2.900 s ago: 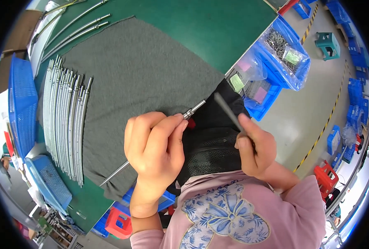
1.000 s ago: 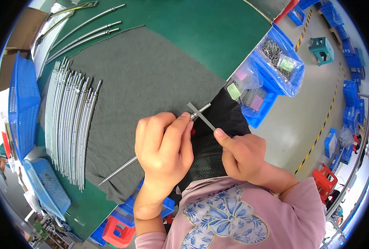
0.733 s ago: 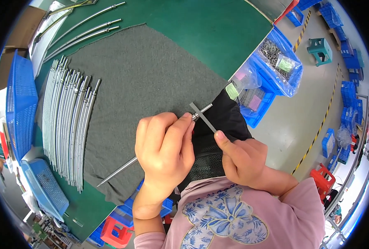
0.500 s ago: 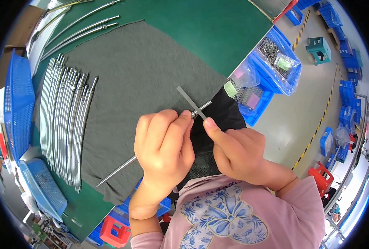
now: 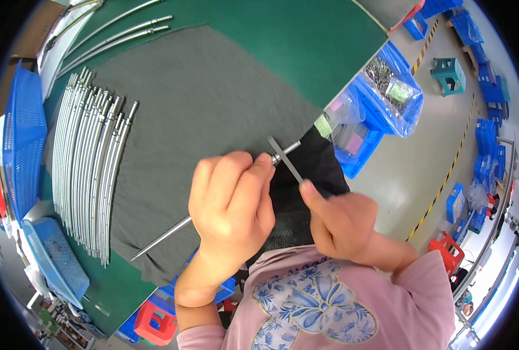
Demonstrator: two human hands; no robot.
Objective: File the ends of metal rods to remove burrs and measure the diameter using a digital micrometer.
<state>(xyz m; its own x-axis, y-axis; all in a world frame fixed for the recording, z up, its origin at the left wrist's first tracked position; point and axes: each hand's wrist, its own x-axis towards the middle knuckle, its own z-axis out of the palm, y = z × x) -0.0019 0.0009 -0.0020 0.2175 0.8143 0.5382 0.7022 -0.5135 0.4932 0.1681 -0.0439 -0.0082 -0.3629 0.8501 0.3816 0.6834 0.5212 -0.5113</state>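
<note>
Steel, thin and bright, the long metal rod [image 5: 172, 230] runs slantwise across the lower edge of the grey felt mat [image 5: 201, 105], its far end with a small fitting poking out just past the fingertips of the left hand [image 5: 230, 204] and its tail reaching down-left over the mat's edge. That hand is clenched around the rod's upper part, thumb and fingers folded over it so the middle of the rod is hidden. Crossing the rod's tip is a flat grey file [image 5: 287, 162], touching or nearly touching the fitting; the right hand [image 5: 341, 221] grips the file's lower end with the thumb stretched along its blade and the other fingers curled under. Both hands work over a black cloth [image 5: 315, 169] that hangs below the bench edge at the person's lap, above a pink sleeve and a floral top. Further out on the mat, well apart to the left, lies a bundle of curved metal tubes [image 5: 87, 169] side by side, and a few more tubes [image 5: 113, 32] rest near the top on the green table top [image 5: 306, 41]. A blue mesh basket [image 5: 23, 134] stands at the far left, and to the right of the bench sit blue bins with bagged small parts [image 5: 388, 87].
</note>
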